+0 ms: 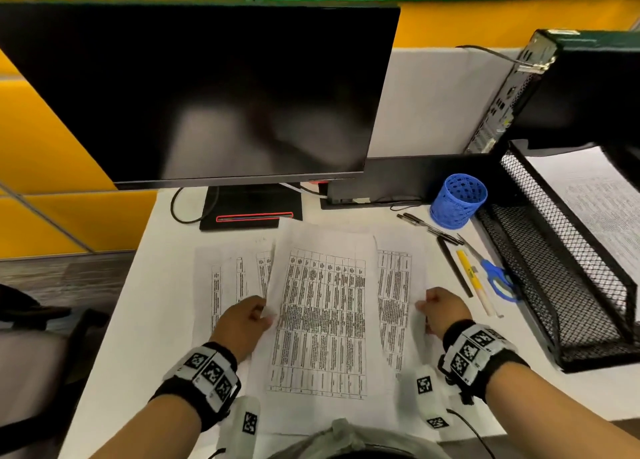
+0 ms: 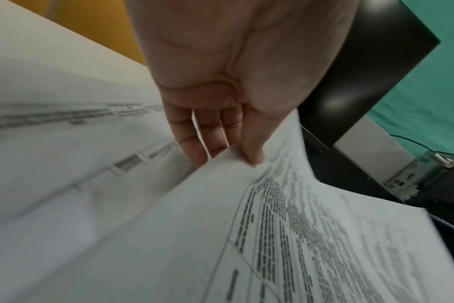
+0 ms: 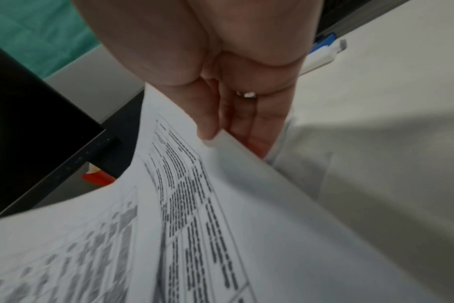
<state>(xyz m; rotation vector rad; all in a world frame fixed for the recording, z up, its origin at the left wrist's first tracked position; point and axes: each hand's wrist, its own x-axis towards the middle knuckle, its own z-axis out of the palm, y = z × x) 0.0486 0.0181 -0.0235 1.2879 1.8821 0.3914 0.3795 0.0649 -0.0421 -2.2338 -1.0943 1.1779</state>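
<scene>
Several printed sheets with tables lie fanned out on the white desk [image 1: 145,337]. My left hand [image 1: 266,315] pinches the left edge of the top middle sheet [image 1: 322,320] and lifts it slightly. The left wrist view shows that hand [image 2: 228,155] with the thumb on the sheet [image 2: 272,235] and the fingers beneath. My right hand [image 1: 420,308] pinches the right edge of the right-hand sheets [image 1: 394,285]. In the right wrist view its thumb lies on top of them [image 3: 194,205] and the fingers of that hand [image 3: 220,139] sit underneath. Another sheet [image 1: 228,285] lies flat at the left.
A dark monitor [image 1: 207,95] on its base [image 1: 252,209] stands behind the papers. At the right are a blue mesh pen cup [image 1: 459,200], black pens [image 1: 433,228], a yellow marker [image 1: 471,275], blue-handled scissors [image 1: 495,275] and a black mesh tray [image 1: 571,268] holding paper. A computer case [image 1: 519,88] stands behind it.
</scene>
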